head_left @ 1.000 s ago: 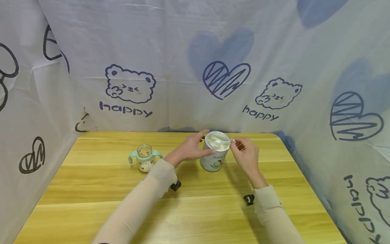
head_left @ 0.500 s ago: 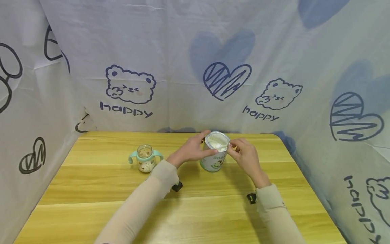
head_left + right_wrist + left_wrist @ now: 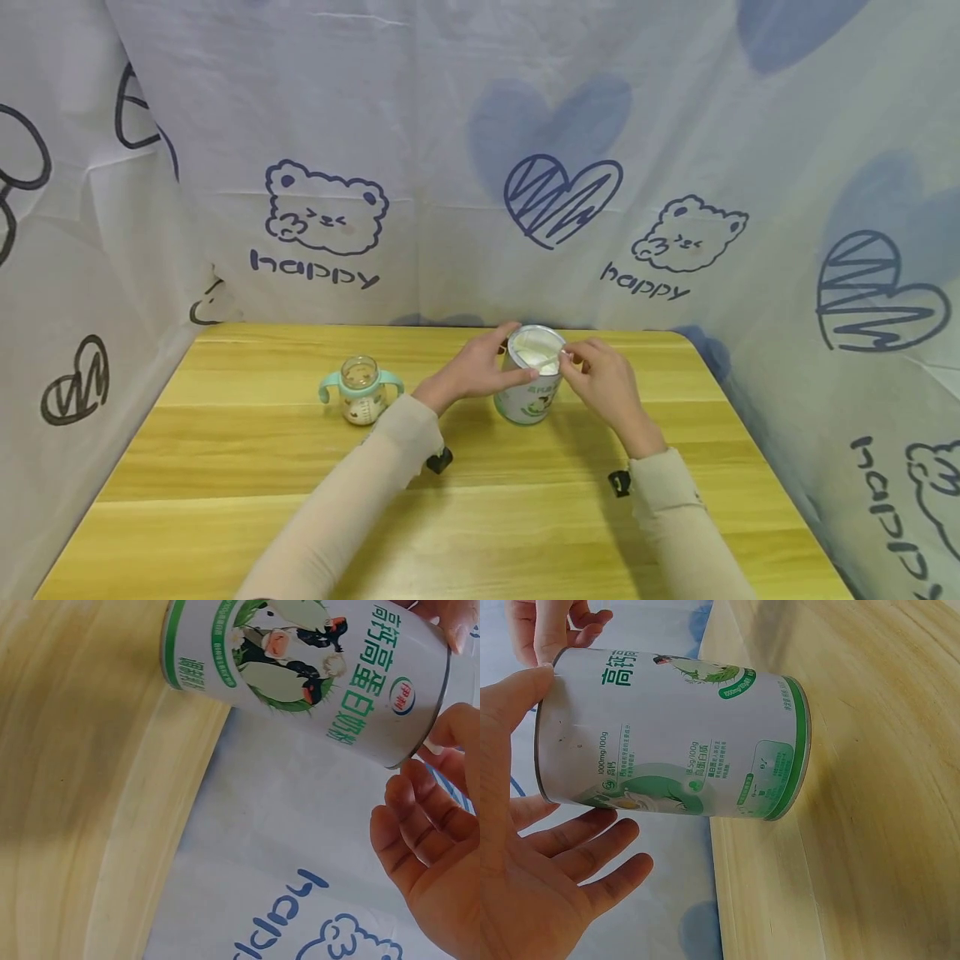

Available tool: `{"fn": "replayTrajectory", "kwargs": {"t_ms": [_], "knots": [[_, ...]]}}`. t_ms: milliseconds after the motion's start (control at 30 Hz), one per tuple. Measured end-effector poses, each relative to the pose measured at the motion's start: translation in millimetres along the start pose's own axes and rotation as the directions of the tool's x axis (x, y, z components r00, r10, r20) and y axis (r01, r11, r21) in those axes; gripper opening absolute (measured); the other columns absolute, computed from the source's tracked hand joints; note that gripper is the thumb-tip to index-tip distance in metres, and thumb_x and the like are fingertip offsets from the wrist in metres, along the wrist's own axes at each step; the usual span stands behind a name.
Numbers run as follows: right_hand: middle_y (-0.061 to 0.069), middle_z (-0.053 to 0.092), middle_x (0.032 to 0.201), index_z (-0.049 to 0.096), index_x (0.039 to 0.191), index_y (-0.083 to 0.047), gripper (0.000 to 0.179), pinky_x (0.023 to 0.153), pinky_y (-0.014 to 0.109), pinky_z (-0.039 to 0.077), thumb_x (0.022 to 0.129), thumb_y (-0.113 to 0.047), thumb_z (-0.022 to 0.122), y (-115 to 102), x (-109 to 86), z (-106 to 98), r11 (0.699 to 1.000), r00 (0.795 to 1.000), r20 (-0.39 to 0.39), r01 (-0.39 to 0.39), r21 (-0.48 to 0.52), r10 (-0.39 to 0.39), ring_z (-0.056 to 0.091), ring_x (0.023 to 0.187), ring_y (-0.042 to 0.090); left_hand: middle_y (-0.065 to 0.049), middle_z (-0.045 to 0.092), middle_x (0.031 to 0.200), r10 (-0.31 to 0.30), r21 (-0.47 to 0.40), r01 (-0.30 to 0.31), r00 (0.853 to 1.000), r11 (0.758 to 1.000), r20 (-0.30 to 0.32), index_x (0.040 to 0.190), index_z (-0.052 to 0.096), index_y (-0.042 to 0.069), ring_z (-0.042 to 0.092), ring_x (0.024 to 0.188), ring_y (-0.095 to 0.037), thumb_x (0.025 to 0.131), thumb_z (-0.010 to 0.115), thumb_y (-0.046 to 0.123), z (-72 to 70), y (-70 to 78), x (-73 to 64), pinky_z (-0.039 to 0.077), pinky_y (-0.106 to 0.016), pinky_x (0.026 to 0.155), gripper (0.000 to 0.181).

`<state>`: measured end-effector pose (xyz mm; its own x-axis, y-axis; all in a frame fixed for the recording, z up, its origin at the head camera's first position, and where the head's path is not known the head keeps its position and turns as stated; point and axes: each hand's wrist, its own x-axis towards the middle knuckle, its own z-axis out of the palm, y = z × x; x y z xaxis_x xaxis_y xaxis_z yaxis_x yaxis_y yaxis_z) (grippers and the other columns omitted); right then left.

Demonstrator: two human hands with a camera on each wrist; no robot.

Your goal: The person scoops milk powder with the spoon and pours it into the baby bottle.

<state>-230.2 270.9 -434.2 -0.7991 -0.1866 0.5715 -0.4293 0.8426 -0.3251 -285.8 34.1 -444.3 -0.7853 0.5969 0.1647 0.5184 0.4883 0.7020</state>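
A white and green milk powder can (image 3: 525,402) stands upright on the table, its top off and pale powder inside. My left hand (image 3: 474,367) holds it near the rim, thumb on the near side and fingers on the far side; in the left wrist view several fingers (image 3: 592,851) spread past the can wall. At the can's right rim, my right hand (image 3: 606,387) pinches the handle of a small pale scoop (image 3: 551,362). The scoop's bowl end is down in the can, at the powder. The right wrist view shows the curled fingers (image 3: 409,817) at the rim, the scoop hidden.
Left of the can stands a clear baby bottle (image 3: 362,408) with mint-green handles, an uncovered top and pale contents low inside. The wooden table (image 3: 495,533) ends at a printed cloth (image 3: 442,250) behind and at both sides.
My right hand has shifted slightly left, closer to the can's rim, and the scoop sits further inside the can. The left hand keeps its hold; can and bottle stay put.
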Motion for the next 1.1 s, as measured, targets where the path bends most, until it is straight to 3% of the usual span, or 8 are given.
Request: {"fn": "replayTrajectory", "kwargs": {"t_ms": [367,600,900,1100], "knots": [[0.009,0.07,0.086,0.081,0.101,-0.003,0.015,0.066,0.034,0.051,0.096,-0.016,0.075,-3.8,5.4,-1.2,0.999,0.999,0.041,-0.016,0.036,0.015,0.061,0.076,0.022,-0.016,0.058,0.152,-0.026,0.003,0.026,1.0,1.0,0.008,0.165,0.031,0.008,0.06,0.135,-0.034,0.095,0.071,0.056,0.5,0.4,-1.2,0.052,-0.053,0.112,0.094],[0.009,0.071,0.092,0.077,0.093,-0.003,0.012,0.075,0.04,0.056,0.089,-0.013,0.07,-5.4,8.5,-3.7,0.997,0.994,0.081,-0.075,0.019,0.074,0.063,0.084,0.026,-0.014,0.06,0.15,-0.022,-0.002,0.022,1.0,1.0,0.004,0.165,0.032,0.01,0.06,0.135,-0.033,0.095,0.071,0.056,1.2,-1.1,-0.5,0.053,-0.052,0.111,0.092],[0.008,0.065,0.09,0.074,0.094,-0.003,0.008,0.066,0.035,0.051,0.092,-0.009,0.071,-3.6,10.7,-7.7,0.998,0.991,0.129,0.036,-0.055,-0.028,0.056,0.078,0.023,-0.012,0.062,0.147,-0.013,-0.005,0.013,1.0,1.0,0.0,0.163,0.036,0.012,0.061,0.133,-0.032,0.095,0.071,0.055,1.2,-1.4,0.4,0.053,-0.051,0.11,0.088],[0.007,0.062,0.089,0.073,0.097,-0.003,0.008,0.068,0.033,0.049,0.094,-0.009,0.068,-5.5,12.2,-11.9,1.0,0.979,0.205,0.007,-0.017,-0.003,0.055,0.081,0.022,-0.011,0.061,0.149,-0.02,-0.003,0.02,1.0,1.0,0.0,0.163,0.036,0.013,0.06,0.133,-0.031,0.095,0.072,0.056,0.3,-0.4,1.5,0.053,-0.05,0.111,0.088]]}}
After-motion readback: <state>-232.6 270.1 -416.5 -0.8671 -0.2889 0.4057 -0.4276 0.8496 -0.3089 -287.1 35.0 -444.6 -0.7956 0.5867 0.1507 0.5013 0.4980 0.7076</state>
